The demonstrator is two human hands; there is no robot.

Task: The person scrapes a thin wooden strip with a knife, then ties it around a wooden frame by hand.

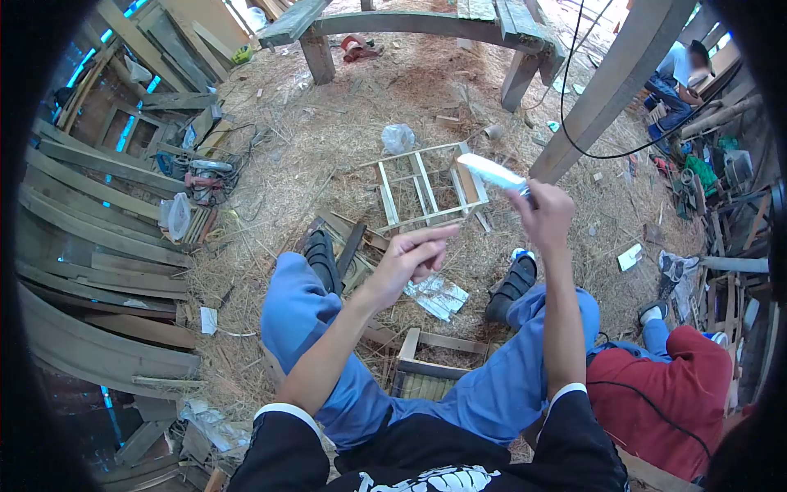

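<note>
The bright tool (492,172) (blade-like, though glare hides its exact kind) is held up in the air, its tip seen against the right far corner of the frame (383,193). The right hand (545,215) grasps its near end, fingers curled round it. The left hand (414,258) is raised on the near side of the frame, gripping nothing that shows, its index finger stretched rightward and the others folded in.

The frame lies on a floor (279,176) littered with straw-like scraps. Just beyond its far edge sits a plastic bag (398,139); well beyond is a bench (410,24). Right of the frame stands a slanting post (615,90); left of it, a power tool (209,179). A crumpled sheet (441,297) lies on its near side. A person in red (664,394) bends to the near right of the frame, and another person (679,82) sits far right.
</note>
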